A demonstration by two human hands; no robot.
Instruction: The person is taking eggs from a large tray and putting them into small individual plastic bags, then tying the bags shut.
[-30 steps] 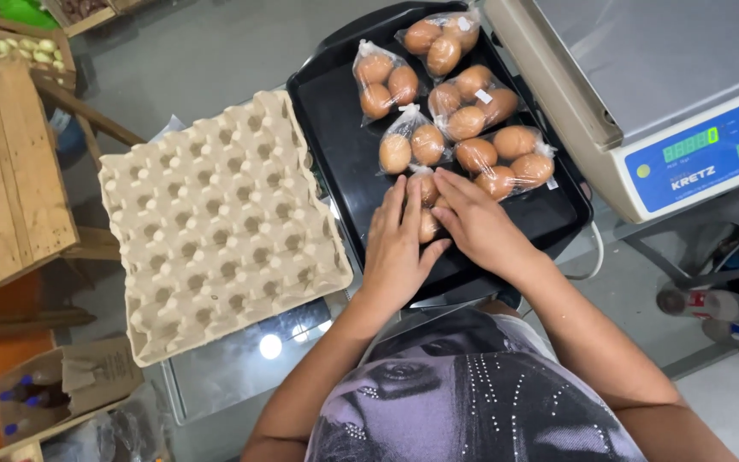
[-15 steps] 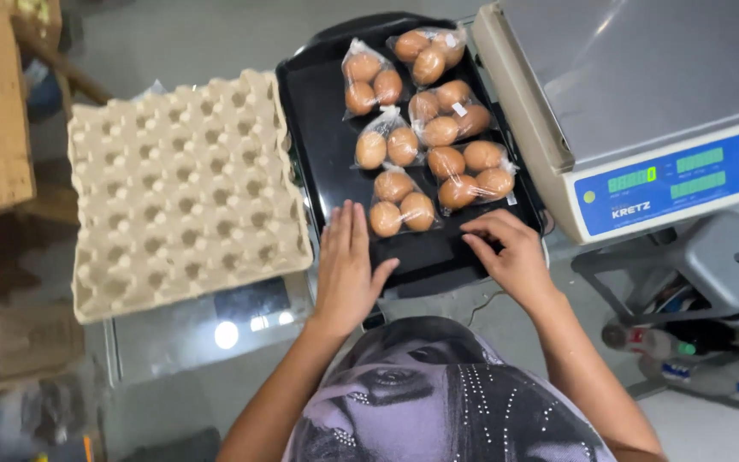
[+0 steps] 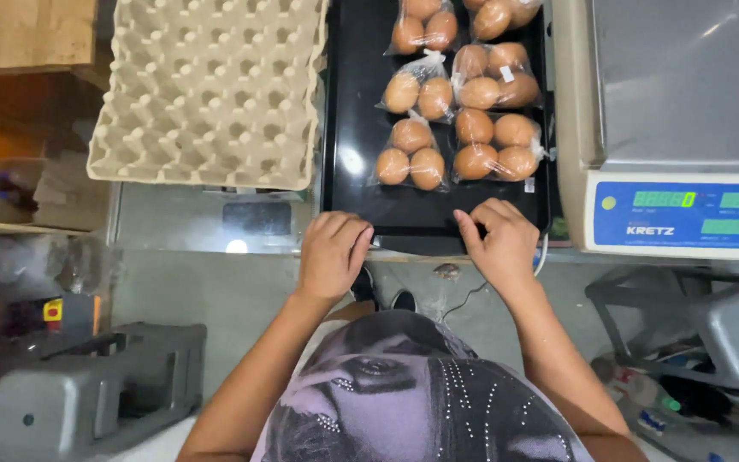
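Note:
A black tray (image 3: 351, 103) lies on the counter and holds several clear bags of brown eggs (image 3: 412, 152). My left hand (image 3: 333, 253) curls its fingers over the tray's near rim at the left corner. At the right part of that same rim, my right hand (image 3: 499, 243) has its fingertips bent onto the edge. The nearest egg bag lies just beyond my hands, apart from both. Neither hand holds an egg.
An empty grey cardboard egg tray (image 3: 207, 85) lies left of the black tray. A weighing scale (image 3: 677, 128) with a blue display panel stands at the right. A wooden crate (image 3: 27, 30) is at the far left. Grey plastic objects (image 3: 96, 389) sit on the floor below.
My hands have come off the egg bags and drawn back to the black tray's near rim, fingers now curled on it. The view has tilted down toward my body.

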